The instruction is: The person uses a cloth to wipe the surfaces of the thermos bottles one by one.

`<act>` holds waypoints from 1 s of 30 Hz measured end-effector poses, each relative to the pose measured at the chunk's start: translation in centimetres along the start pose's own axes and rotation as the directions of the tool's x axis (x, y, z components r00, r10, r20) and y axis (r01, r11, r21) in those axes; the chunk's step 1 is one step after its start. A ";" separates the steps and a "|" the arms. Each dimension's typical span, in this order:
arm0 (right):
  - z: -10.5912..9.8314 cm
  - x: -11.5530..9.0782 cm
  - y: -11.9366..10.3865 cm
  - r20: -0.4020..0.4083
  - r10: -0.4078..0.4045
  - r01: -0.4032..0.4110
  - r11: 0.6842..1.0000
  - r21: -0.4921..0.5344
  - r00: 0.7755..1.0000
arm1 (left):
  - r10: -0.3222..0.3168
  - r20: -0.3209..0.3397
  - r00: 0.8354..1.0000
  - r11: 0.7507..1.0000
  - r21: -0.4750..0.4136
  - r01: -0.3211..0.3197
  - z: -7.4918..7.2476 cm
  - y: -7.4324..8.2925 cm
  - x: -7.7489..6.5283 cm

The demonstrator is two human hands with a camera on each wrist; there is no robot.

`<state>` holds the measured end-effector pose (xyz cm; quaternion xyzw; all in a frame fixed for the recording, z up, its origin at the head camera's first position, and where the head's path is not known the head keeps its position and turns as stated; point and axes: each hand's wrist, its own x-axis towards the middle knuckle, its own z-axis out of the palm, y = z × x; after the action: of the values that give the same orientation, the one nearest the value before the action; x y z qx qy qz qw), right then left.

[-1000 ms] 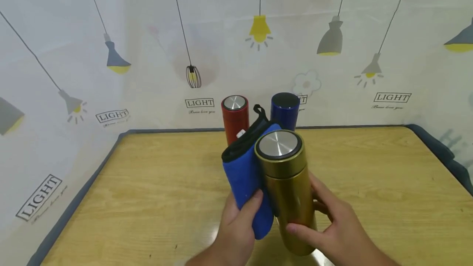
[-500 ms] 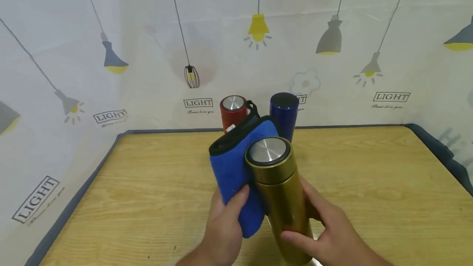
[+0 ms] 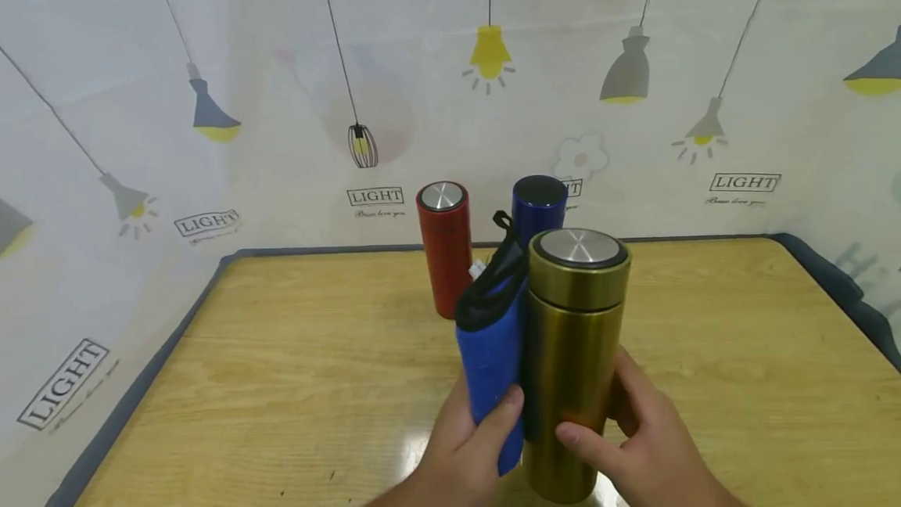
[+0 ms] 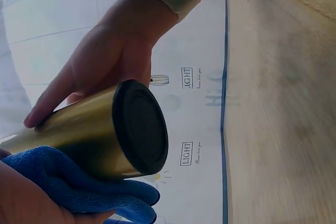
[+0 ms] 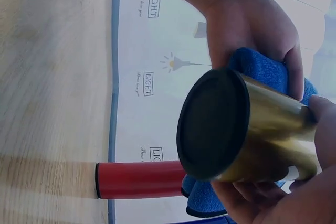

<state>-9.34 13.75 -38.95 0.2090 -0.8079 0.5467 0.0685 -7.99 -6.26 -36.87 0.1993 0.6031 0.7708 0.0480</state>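
My right hand (image 3: 651, 444) grips a gold thermos flask (image 3: 573, 366) with a silver disc in its lid, holding it nearly upright above the table. In the left wrist view the flask's dark base (image 4: 142, 129) is seen off the tabletop. My left hand (image 3: 468, 444) holds a folded blue cloth (image 3: 489, 370) with black edging and a black loop, thumb on its near face. The cloth lies against the flask's left side, as the right wrist view also shows with the blue cloth (image 5: 262, 69) behind the gold body. The left hand's fingers are partly hidden by the cloth.
Behind the hands, a red thermos flask (image 3: 446, 257) stands upright on the wooden table (image 3: 317, 366). A dark blue flask (image 3: 540, 206) is to its right, partly hidden by the gold one. A white backdrop (image 3: 422, 100) printed with lamps surrounds the table's back and sides.
The gold flask and cloth first shift left and tilt, then come back right and more upright. The cloth now shows narrower beside the flask. Both hands keep their hold.
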 end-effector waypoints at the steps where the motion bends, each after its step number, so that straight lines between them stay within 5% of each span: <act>1: -0.1 0.0 0.0 0.001 0.016 -0.016 1.000 0.009 1.000 | -0.011 0.013 1.000 1.000 0.001 0.011 0.0 0.0 0.0; 5: -0.1 0.1 -0.5 0.024 0.056 -0.057 0.998 0.016 0.998 | -0.049 -0.017 0.999 0.998 -0.039 0.048 0.0 -0.2 -0.2; 11: -0.3 0.0 -1.1 0.040 0.071 -0.071 0.997 -0.001 0.997 | -0.015 -0.062 0.998 0.989 -0.148 0.006 0.2 -0.6 0.1; 19: 0.4 0.0 -0.1 0.022 -0.127 0.127 0.991 -0.048 0.992 | -0.013 -0.209 0.978 0.995 -0.104 -0.009 -0.3 0.1 0.3; 30: 0.5 -0.2 0.6 0.025 -0.200 0.199 0.979 0.047 0.979 | 0.002 -0.229 0.974 0.988 -0.148 -0.036 0.0 -1.1 -0.1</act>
<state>-9.37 13.55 -39.67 0.2986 -0.7715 0.5516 0.1065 -8.10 -5.96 -37.92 0.1112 0.5427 0.8324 -0.0139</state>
